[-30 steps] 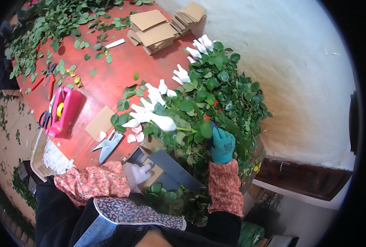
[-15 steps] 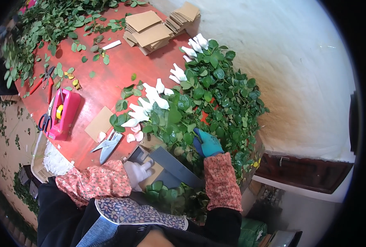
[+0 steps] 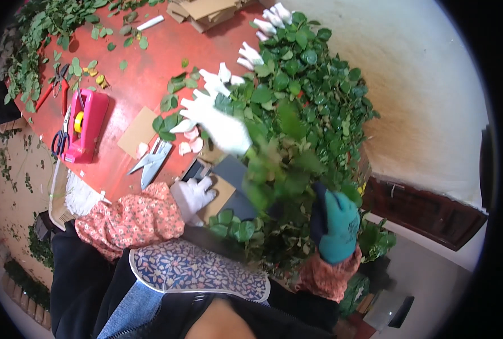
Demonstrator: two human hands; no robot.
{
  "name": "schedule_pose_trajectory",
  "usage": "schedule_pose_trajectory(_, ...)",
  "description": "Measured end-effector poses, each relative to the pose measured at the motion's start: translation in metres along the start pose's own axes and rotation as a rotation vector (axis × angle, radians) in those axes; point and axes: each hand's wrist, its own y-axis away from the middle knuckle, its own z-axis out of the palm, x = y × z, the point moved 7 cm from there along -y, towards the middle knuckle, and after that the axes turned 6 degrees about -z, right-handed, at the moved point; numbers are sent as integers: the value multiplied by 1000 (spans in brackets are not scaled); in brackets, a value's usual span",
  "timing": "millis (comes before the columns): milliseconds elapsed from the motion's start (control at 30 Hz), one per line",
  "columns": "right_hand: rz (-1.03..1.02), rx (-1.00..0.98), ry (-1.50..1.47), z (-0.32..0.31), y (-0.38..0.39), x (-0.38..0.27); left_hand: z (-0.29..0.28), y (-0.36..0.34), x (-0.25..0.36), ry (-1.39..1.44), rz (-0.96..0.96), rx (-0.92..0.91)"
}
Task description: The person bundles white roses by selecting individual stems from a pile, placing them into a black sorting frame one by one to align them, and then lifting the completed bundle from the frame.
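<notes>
My left hand (image 3: 195, 198), in a whitish glove, has its fingers bent over a brown cardboard piece (image 3: 222, 195) lying against a dark grey tray-like holder (image 3: 234, 172). My right hand (image 3: 339, 223), in a teal and dark blue glove, is closed at the lower end of a leafy rose stem. That rose stem (image 3: 282, 161) is smeared by motion, and its large white-sleeved bud (image 3: 229, 131) points up and left over the holder. Green leaves (image 3: 232, 226) stick out just below the cardboard. Where the stem passes between my right fingers is partly hidden.
Leafy roses with white-sleeved buds (image 3: 215, 82) lie piled at the right. On the red table (image 3: 144, 73) are a silver stapler (image 3: 151, 162), pink petals (image 3: 190, 144), a pink tape dispenser (image 3: 89, 127), scissors (image 3: 61, 138), red-handled pruners (image 3: 59, 90) and stacked cardboard (image 3: 206, 10).
My right hand has drawn back toward me and to the right, out of the pile, with a rose stem. My left hand stays at the cardboard. The view has tilted downward.
</notes>
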Motion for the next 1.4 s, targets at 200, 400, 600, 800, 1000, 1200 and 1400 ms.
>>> schedule_pose_trajectory(200,146,-535,-409,105,121,1,21,-7,-16,128,-56,134)
schedule_pose_trajectory(400,202,-494,-504,190,179,-2,11,2,-12,-93,-208,-65)
schedule_pose_trajectory(600,231,-697,-682,217,159,-14,-3,4,-4,-87,-204,-5)
schedule_pose_trajectory(800,100,-734,-546,208,145,-22,-27,8,30,13,180,144)
schedule_pose_trajectory(1000,-233,-434,-305,157,142,-16,19,12,18,136,351,-46)
schedule_pose_trajectory(1200,-287,404,-193,22,-71,72,6,12,23,24,338,-97)
schedule_pose_trajectory(1400,297,-24,-88,238,-179,219,23,5,19,184,320,-181)
